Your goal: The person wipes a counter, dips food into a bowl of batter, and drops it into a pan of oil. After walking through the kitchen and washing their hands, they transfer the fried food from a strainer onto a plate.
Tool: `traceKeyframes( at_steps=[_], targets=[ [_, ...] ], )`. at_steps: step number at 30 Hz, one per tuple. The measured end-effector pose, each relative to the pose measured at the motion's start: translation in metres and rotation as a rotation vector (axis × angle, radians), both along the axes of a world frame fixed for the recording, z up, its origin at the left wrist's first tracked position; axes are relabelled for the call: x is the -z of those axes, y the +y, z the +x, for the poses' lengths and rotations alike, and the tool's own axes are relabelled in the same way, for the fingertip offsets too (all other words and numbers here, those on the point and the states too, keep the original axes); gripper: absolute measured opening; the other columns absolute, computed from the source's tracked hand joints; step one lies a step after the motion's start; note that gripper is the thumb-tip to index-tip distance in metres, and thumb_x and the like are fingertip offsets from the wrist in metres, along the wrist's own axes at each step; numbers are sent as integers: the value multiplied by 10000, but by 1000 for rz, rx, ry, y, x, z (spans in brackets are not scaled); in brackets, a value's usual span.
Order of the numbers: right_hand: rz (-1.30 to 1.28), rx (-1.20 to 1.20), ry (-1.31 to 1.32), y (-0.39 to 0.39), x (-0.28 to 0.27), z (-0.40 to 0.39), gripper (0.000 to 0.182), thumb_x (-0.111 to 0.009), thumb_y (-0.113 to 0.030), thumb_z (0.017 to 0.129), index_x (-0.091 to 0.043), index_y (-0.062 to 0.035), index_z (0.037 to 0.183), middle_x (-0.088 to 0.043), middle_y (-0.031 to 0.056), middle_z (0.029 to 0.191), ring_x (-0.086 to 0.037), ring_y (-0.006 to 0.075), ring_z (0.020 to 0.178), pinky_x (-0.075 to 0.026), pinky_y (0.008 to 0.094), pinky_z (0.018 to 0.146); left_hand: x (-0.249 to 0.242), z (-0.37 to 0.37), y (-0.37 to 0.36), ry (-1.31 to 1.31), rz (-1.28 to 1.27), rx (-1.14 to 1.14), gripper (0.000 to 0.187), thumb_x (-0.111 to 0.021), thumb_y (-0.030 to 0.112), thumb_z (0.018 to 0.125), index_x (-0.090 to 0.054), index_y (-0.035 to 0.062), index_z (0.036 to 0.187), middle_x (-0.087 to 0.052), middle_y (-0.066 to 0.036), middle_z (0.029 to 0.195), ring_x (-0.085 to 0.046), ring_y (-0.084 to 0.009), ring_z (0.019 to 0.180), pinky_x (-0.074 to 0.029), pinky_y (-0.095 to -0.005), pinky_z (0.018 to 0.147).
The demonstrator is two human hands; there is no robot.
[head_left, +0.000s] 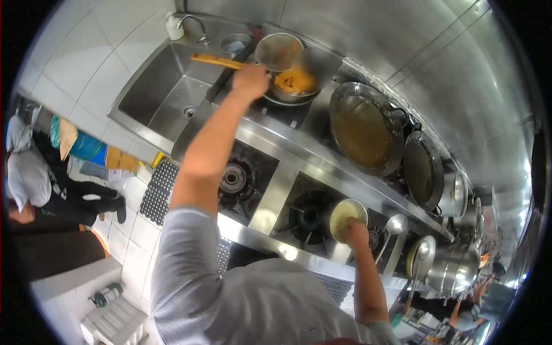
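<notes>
Handle [214,60] juts left from the clenched left hand [250,82], food [293,82] just right; right hand [355,232], farther off, seemingly pinches a pot [334,217].

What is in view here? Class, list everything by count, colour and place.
Sink: one, silver, upper left
Faucet: one, silver, sink
Bottle: one, white, by faucet
Round vessels: two, silver, beside sink
Food heap: one, orange, at nearer vessel
Wooden handle: one, yellow-brown, over sink
Bowl: one, silver, centre right
Burners: several, black, centre
Woks: two, dark, right
Ladles: two, silver, right
Pots: several, silver, right
Stool: one, white, lower left
Other people: at least two, grey-white tops, edges
Sleeves: two, grey, bottom
Left hand: one, bare, gripping handle
Right hand: one, bare, at bowl
</notes>
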State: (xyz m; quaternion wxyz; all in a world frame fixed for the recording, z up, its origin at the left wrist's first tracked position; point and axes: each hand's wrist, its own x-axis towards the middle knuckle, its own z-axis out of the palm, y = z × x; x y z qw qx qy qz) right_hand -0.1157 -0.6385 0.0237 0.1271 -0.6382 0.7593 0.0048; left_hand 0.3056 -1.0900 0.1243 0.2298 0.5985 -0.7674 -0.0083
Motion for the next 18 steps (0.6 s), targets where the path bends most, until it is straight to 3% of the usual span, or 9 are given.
traceKeyframes(
  at_steps=[1, 2, 3, 10, 13, 15, 18],
  targets=[
    [-31, 15, -16, 0, 5, -4, 270, -606, -149, 879, -702, -35, 1105, -715, 244, 1064, -697, 424, 966, -552, 503, 881, -11, 13, -17, -206, 88, -38, 330, -604, 288, 954, -705, 77, 1186, -700, -150, 1246, -635, -385, 1208, -477, -551, 1048],
    [-28, 34, -8, 0, 4, -4, 270, -606, -149, 879, -702, -35, 1105, -715, 244, 1064, -697, 424, 966, -552, 503, 881, 2, 22, -36, -357, 50, -136, 355, -588, 259, 971, -668, 116, 1286, -625, -118, 1384, -550, -334, 1340, -349, -662, 1134],
    [-8, 52, 7, 0, 4, -3, 272, -619, -147, 879, -695, -46, 1119, -715, 236, 1054, -697, 423, 963, -557, 505, 877, 10, 31, -49, -386, 60, -165, 372, -577, 202, 975, -638, 138, 1337, -573, -101, 1443, -496, -309, 1395, -244, -751, 1141],
    [45, 142, -28, -9, 1, 1, 266, -630, -124, 874, -687, -50, 1123, -709, 227, 1082, -682, 422, 1017, -542, 515, 904, 27, 54, -76, -469, 107, -133, 347, -585, 185, 980, -655, 154, 1318, -615, -92, 1382, -537, -297, 1359, -223, -742, 1144],
    [41, 155, -42, -12, 1, 0, 259, -631, -126, 877, -688, -40, 1115, -707, 223, 1095, -682, 421, 1017, -544, 508, 901, 6, 57, -80, -393, 242, -97, 349, -649, 260, 946, -676, 127, 1268, -663, -108, 1319, -592, -321, 1291, -257, -742, 1128],
    [38, 139, -38, -15, 1, -1, 258, -633, -123, 880, -688, -36, 1116, -708, 221, 1095, -681, 421, 1019, -545, 506, 903, -14, 48, -85, -284, 464, -130, 380, -667, 340, 944, -695, 121, 1253, -692, -142, 1297, -634, -343, 1246, -286, -718, 1110],
    [94, 166, -7, -19, 1, -1, 257, -647, -103, 874, -692, -28, 1116, -710, 222, 1094, -683, 421, 1015, -548, 498, 902, -10, 43, -109, -209, 489, -84, 483, -704, 425, 910, -697, 94, 1261, -679, -167, 1336, -635, -357, 1255, -311, -699, 1102]
  ],
)
